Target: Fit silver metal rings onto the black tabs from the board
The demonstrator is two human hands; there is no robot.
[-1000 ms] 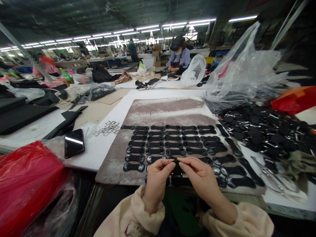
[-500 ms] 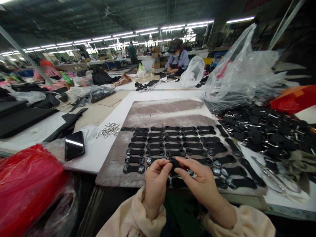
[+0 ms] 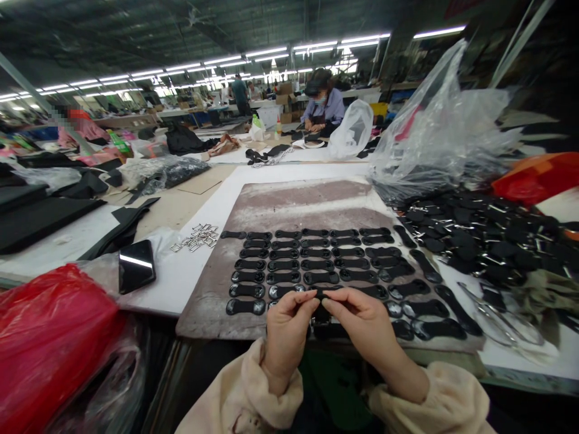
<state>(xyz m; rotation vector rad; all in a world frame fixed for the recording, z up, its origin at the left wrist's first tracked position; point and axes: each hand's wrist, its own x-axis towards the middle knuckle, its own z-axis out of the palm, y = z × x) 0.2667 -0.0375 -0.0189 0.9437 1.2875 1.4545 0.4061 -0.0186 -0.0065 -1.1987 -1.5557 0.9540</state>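
My left hand (image 3: pixel 288 328) and my right hand (image 3: pixel 367 325) meet at the near edge of a worn brown board (image 3: pixel 212 301). Both pinch one small black tab (image 3: pixel 321 312) between thumb and fingertips. A metal glint shows at its lower edge; most of it is hidden by my fingers. Beyond my hands, rows of black dumbbell-shaped tabs (image 3: pixel 283 277) lie flat on the board, many with shiny wet-looking ends. Left of the board sits a small pile of metal rectangular rings (image 3: pixel 195 237).
At right lie a heap of black pieces with metal rings (image 3: pixel 493 235), scissors (image 3: pixel 493 316) and clear plastic bags (image 3: pixel 434 132). A phone (image 3: pixel 136 267) and a red plastic bag (image 3: pixel 58 337) are at left. A co-worker (image 3: pixel 323 105) sits across the table.
My right fingers have shifted slightly on the black tab, and both hands' fingertips are now closer together at its top edge. The view has moved a little.
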